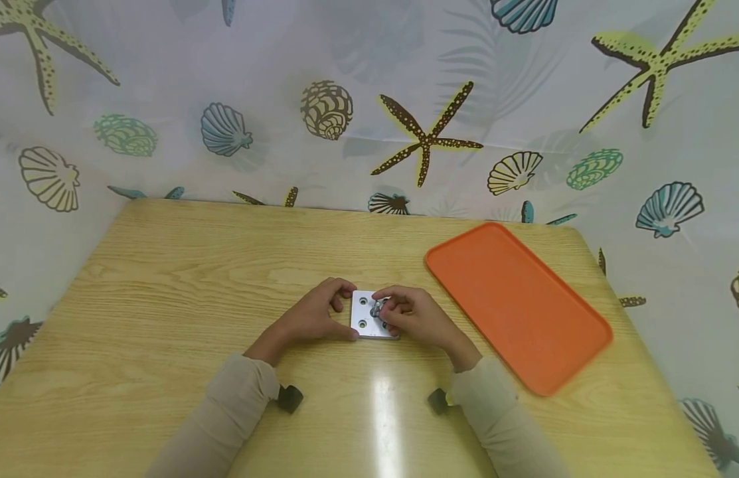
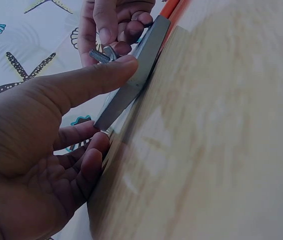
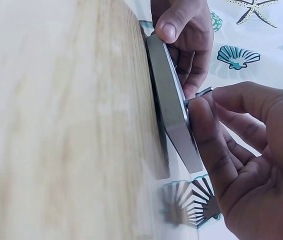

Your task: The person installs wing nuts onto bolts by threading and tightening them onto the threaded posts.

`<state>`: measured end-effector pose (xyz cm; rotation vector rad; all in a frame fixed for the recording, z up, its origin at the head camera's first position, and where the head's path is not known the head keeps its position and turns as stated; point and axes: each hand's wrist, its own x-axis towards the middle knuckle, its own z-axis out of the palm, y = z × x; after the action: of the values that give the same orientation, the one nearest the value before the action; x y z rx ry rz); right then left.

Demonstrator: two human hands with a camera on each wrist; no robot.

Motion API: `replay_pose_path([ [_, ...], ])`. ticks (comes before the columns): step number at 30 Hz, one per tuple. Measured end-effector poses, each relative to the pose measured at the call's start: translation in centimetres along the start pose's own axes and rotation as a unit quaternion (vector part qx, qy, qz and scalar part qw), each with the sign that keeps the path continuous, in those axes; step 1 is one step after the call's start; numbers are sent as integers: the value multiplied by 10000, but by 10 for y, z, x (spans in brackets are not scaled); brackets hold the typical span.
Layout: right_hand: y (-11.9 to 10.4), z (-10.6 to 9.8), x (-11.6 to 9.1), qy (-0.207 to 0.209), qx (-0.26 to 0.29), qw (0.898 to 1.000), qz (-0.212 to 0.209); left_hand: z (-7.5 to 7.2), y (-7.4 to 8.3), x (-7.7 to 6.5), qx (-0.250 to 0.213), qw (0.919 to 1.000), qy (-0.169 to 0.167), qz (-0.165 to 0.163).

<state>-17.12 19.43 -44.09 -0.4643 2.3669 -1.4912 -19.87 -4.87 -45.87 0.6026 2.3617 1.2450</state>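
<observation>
A silver rectangular metal plate [image 1: 362,313] with round holes lies on the table in the head view. My left hand [image 1: 315,312] grips its left end, thumb at the near edge and fingers at the far edge; the left wrist view shows the plate's side [image 2: 131,92]. From the plate's upper face a threaded bolt [image 2: 99,56] stands out, with what looks like a wing nut [image 2: 112,53] on it. Thumb and index finger of my right hand [image 1: 415,313] pinch this small metal piece over the plate. Those fingers partly hide the piece and the plate's right side.
An orange tray [image 1: 518,305] lies to the right on the wooden table [image 1: 196,265]. A cloth [image 1: 273,66] printed with shells and starfish hangs behind and beside the table. Small dark blocks [image 1: 289,399] sit at both wrists.
</observation>
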Motion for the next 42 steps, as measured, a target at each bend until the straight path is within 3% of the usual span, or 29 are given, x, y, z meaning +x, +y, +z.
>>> replay_pose_path([
  [16,1,-3,0,259,-175,9995,88,1,0,1,-14,10000,6,-42],
  [36,0,-4,0,245,-337,9991,9,0,-1,1,20,10000,7,34],
  [42,-2,-2,-1,155,-49,9998,78,0,0,0,22,10000,5,18],
])
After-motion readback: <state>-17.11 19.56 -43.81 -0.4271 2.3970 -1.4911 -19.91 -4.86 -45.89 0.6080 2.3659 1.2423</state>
